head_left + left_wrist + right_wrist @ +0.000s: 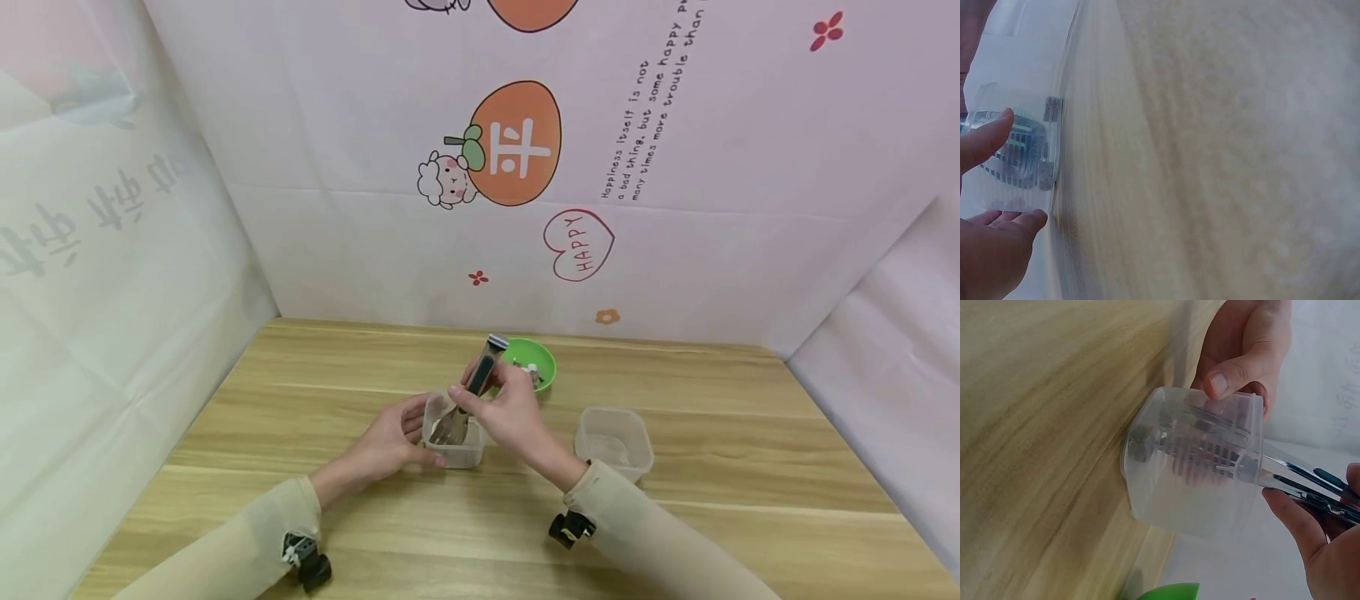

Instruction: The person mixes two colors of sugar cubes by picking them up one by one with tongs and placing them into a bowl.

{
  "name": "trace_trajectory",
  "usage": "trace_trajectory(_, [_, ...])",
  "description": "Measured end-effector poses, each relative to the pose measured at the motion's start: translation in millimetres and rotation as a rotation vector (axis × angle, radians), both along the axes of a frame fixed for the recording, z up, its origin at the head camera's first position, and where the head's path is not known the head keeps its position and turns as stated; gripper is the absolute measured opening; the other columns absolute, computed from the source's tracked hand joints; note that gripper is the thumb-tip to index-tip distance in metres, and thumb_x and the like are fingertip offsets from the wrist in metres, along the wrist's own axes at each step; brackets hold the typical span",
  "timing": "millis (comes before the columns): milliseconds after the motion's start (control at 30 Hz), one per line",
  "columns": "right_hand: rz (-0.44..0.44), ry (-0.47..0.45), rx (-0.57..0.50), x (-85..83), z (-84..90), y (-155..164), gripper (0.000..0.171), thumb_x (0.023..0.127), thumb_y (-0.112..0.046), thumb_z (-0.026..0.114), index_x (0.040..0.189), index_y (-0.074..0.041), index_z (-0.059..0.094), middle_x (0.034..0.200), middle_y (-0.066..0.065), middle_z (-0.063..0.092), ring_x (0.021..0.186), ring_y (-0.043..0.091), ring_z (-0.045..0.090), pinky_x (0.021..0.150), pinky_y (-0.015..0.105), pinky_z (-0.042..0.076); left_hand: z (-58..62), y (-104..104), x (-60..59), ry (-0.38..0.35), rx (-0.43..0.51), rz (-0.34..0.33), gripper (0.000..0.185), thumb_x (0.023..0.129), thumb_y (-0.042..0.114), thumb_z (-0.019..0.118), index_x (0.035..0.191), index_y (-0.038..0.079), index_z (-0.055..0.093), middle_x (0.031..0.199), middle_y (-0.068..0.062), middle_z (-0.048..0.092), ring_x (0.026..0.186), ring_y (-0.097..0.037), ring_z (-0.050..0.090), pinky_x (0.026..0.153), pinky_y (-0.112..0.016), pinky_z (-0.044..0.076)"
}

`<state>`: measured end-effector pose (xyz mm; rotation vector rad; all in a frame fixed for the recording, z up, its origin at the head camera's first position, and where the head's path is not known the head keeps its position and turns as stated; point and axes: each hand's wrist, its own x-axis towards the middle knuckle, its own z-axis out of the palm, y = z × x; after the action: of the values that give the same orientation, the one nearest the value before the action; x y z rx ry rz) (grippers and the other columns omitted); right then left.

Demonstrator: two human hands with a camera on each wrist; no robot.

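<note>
A clear square plastic container (pixel 459 457) stands on the table, with my left hand (pixel 390 435) holding its side. In the right wrist view, the left thumb (pixel 1229 378) presses along the container wall near the rim. My right hand (pixel 513 408) grips metal food tongs (pixel 483 372) with dark handle inserts. The tongs slant down into the container, and their slotted heads (pixel 1210 450) show through its wall. At the bottom lie small greyish pieces (pixel 1142 443), seen blurred through the plastic; two show in the left wrist view.
Behind the right hand sits a green bowl (pixel 534 350) with several small white and grey pieces inside. A second clear square container (pixel 611 450) stands to the right, close to the right forearm. Printed white cloth (pixel 360 250) hangs along the table's back and sides.
</note>
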<state>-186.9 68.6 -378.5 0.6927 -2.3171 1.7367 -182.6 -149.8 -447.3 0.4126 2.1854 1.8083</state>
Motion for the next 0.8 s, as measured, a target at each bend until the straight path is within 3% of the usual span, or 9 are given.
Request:
trace_trajectory(233, [0.014, 0.03, 0.004, -0.6, -4.0, -1.7, 0.013, 0.093, -0.003, 0.079, 0.094, -0.008, 0.068, 0.087, 0.0, 0.071, 0.081, 0.017, 0.069, 0.076, 0.043, 0.06, 2.2, 0.3, 1.3, 0.004, 0.005, 0.001, 0.099, 0.077, -0.005, 0.09, 0.159, -0.007, 0.034, 0.16, -0.029, 0.04, 0.146, -0.045, 0.042, 0.121, -0.048, 0.039])
trace_trajectory(467, [-0.002, 0.038, 0.006, -1.8, -1.8, 2.7, 0.012, 0.093, -0.003, 0.079, 0.095, -0.007, 0.068, 0.087, 0.001, 0.071, 0.08, 0.017, 0.067, 0.071, 0.032, 0.059, 2.8, 1.2, 3.1, -0.005, -0.009, 0.011, 0.102, 0.075, -0.004, 0.092, 0.159, -0.006, 0.034, 0.161, -0.028, 0.04, 0.146, -0.045, 0.042, 0.12, -0.049, 0.039])
trace_trajectory(800, [0.003, 0.014, -0.001, -2.3, -2.4, -0.5, 0.013, 0.093, -0.004, 0.079, 0.097, -0.007, 0.068, 0.09, 0.002, 0.07, 0.082, 0.018, 0.066, 0.073, 0.039, 0.059, 2.0, 0.2, 2.2, -0.012, -0.029, 0.023, 0.102, 0.075, -0.002, 0.093, 0.16, -0.004, 0.035, 0.162, -0.026, 0.04, 0.146, -0.044, 0.042, 0.12, -0.048, 0.04])
